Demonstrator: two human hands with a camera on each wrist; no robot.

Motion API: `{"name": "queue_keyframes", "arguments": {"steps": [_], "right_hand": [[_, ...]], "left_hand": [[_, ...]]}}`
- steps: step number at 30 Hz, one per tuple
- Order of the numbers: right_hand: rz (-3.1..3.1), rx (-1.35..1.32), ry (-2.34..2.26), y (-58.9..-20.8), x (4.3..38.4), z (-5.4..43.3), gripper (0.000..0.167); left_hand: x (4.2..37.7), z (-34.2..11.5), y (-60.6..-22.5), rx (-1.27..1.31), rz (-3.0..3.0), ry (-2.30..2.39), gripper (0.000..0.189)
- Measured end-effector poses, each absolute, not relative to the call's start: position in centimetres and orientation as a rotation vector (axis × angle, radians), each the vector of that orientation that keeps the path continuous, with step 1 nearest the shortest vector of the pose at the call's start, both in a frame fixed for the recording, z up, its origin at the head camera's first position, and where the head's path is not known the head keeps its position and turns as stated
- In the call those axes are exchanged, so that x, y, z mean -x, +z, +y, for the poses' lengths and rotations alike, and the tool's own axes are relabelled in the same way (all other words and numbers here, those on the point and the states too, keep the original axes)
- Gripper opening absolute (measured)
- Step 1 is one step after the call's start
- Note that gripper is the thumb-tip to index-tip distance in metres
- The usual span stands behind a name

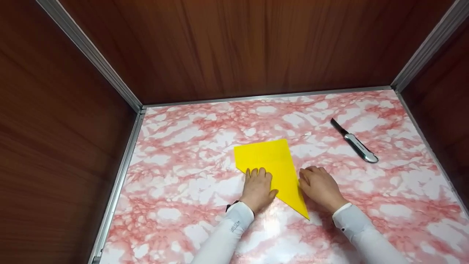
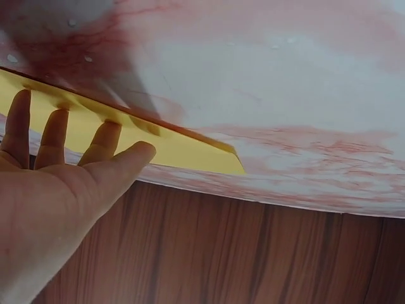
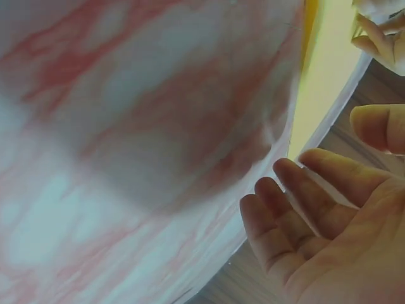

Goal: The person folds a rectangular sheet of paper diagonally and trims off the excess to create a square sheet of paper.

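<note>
A folded sheet of yellow paper (image 1: 273,157) lies on the table, with a slanted lower-left edge running down to a point at the lower right. The left hand (image 1: 258,189) rests on that slanted edge, its fingers extended. Up close in the left wrist view, the fingertips touch the paper (image 2: 190,152) along its folded strip. Just beside the paper's right edge is the right hand (image 1: 318,185). In the right wrist view its fingers (image 3: 316,202) are loosely bent and hold nothing; whether they touch the paper (image 3: 326,69) I cannot tell.
A knife (image 1: 361,148) with a dark blade and a silver-and-dark handle lies to the upper right. The table (image 1: 176,176) has a red-and-white marbled top. Wood-look panels (image 1: 234,47) with metal edging (image 1: 121,84) enclose it at the back and sides.
</note>
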State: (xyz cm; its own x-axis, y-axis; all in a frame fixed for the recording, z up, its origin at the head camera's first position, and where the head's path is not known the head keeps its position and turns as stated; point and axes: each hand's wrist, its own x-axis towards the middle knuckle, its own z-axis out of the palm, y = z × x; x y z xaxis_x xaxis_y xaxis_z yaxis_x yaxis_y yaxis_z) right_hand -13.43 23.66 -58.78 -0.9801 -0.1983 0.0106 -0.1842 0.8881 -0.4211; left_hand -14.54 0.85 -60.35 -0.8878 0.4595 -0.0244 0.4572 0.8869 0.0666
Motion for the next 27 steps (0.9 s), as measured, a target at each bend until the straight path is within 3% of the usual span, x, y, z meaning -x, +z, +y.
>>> {"name": "queue_keyframes", "arguments": {"steps": [5,14,27], "right_hand": [[2.93,0.175,-0.82,-58.3,14.9,22.9,0.042],[2.512,-0.065,-1.297,-57.7,16.4,21.8,0.065],[2.11,-0.372,-1.732,-57.4,16.5,21.4,0.081]], "left_hand": [[14.6,0.7,-60.5,-0.734,3.027,0.115,0.051],[15.0,0.3,-61.1,-0.789,3.011,0.134,0.056],[15.0,0.0,-61.4,-0.806,2.996,0.139,0.055]]}}
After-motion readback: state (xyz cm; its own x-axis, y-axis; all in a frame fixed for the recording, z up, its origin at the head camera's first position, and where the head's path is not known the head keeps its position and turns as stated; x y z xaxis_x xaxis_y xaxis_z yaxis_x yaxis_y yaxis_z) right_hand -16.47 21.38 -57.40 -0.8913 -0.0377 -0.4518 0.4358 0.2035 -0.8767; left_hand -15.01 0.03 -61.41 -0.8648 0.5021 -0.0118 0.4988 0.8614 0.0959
